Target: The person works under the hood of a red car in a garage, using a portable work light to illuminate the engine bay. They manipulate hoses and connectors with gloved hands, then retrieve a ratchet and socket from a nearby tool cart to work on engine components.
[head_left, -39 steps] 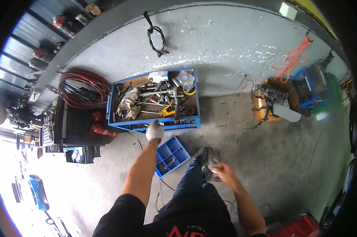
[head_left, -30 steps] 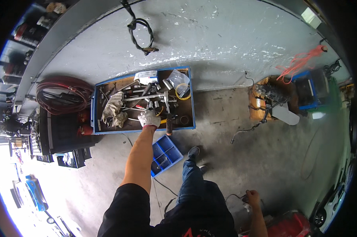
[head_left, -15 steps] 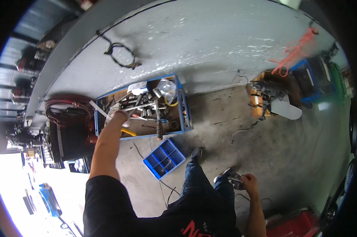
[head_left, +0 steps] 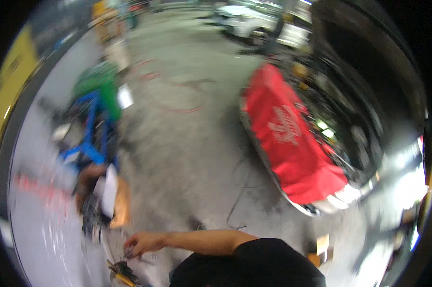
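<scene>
My right arm crosses the lower part of the view toward the left. At its end, my right hand (head_left: 143, 243) has its fingers curled round a small dark grey object (head_left: 128, 252), blurred by motion. Just below that hand is a blurred cluster of dark things with a yellow-handled tool (head_left: 124, 278) at the bottom edge. My left hand is out of view.
A car with its hood raised stands on the right, a red cover (head_left: 292, 138) over its front. An open cardboard box (head_left: 121, 203) with parts, a blue frame (head_left: 89, 143) and a green bin (head_left: 99, 83) line the left wall. A cable (head_left: 235, 210) lies on the floor.
My view has swung far to the right, from the blue-edged tool tray to the workshop floor and car. My left hand, earlier inside the tray, has left the view.
</scene>
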Demonstrator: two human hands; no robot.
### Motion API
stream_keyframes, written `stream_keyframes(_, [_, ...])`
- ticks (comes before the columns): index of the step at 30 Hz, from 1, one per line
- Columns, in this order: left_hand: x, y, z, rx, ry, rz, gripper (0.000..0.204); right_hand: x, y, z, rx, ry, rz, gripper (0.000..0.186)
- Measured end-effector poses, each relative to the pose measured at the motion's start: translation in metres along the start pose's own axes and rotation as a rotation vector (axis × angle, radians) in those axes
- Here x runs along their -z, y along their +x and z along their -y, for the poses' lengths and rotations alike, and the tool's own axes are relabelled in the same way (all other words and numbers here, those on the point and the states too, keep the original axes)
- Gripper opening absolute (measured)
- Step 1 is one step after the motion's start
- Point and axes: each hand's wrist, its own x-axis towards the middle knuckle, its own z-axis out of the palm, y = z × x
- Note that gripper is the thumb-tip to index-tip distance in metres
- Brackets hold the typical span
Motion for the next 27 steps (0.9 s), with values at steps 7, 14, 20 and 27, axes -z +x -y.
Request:
stream_keyframes(7, [-0.104, 0.101, -0.295, -0.299, 0.106, 0.358, 0.038, 0.091, -0.109, 0.163, 0.341, -0.296, -0.367, 0.043])
stream_keyframes(14, [-0.169, 0.228, -0.417, -0.377, -0.065, 0.562, 0.039, 0.23, -0.18, 0.275, 0.439, -0.51, -0.686, 0.032])
stream_keyframes(20, [-0.275, 0.407, -0.526, -0.085, -0.623, 0.609, 0.035, 0.372, -0.218, 0.377, 0.372, -0.675, -0.885, 0.025])
stream_keyframes(27, [-0.33, 0.56, -0.693, -0.057, -0.871, 0.687, 0.022, 0.486, -0.23, 0.488, -0.298, -1.379, -1.159, 0.024])
